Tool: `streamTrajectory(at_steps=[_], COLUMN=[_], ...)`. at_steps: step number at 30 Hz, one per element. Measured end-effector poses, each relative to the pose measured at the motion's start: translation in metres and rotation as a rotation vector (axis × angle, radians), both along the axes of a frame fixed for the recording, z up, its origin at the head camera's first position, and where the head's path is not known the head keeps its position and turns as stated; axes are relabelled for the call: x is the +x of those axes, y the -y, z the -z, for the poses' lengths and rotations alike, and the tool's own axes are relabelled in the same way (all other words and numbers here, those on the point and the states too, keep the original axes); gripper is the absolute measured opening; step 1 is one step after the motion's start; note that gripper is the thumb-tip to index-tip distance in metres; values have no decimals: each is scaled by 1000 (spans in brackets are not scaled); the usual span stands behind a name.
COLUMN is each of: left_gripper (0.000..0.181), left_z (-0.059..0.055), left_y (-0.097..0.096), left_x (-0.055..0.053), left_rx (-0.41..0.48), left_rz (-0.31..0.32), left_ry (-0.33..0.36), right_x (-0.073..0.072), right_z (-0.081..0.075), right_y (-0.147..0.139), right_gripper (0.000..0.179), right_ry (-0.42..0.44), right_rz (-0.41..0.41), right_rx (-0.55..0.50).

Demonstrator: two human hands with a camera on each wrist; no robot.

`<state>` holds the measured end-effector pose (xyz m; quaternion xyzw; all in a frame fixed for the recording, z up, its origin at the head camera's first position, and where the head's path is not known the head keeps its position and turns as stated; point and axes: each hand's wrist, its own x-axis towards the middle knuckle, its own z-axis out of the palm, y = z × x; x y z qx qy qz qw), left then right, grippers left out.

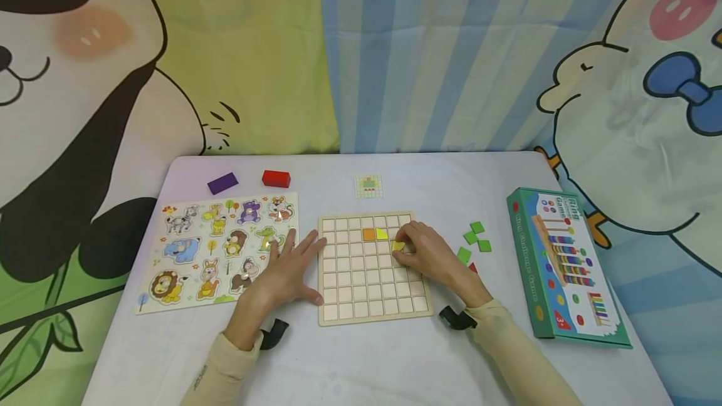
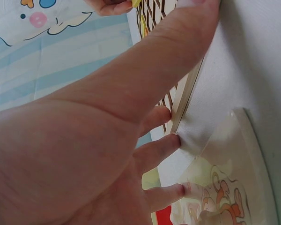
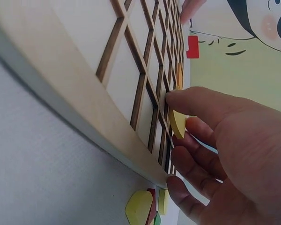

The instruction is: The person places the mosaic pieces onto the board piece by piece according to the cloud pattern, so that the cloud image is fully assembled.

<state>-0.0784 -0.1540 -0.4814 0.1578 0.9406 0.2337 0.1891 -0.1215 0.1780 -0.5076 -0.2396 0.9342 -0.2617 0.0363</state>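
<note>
One yellow piece (image 1: pixel 398 247) sits pinched between the thumb and forefinger tips of the right hand (image 1: pixel 429 252), just right of the frame's centre, over the upper right of the grid board (image 1: pixel 375 320). It is flat, plain and thin, with a pointed lower end in the right wrist view. Left of centre, the left hand (image 1: pixel 284 277) spreads its fingers at the board's left edge.

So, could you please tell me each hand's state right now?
Left hand: open, at the left edge of the pale, square wooden grid board.
Right hand: pinching a small, flat yellow piece.
</note>
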Motion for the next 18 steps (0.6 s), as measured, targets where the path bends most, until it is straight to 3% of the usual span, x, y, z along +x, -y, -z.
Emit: streamTrajectory(at_steps=[8, 18], left_gripper=[119, 120], left_z=[-1, -1], left_y=[0, -1], left_x=[0, -1], left_rx=[2, 3], left_rz=[-1, -2], left_ry=[1, 4], right_x=[0, -6], right_z=[0, 2], right_y=[-2, -6], right_gripper=[22, 14], right_ry=[57, 36], right_rz=[-25, -61], right_rx=[-99, -205])
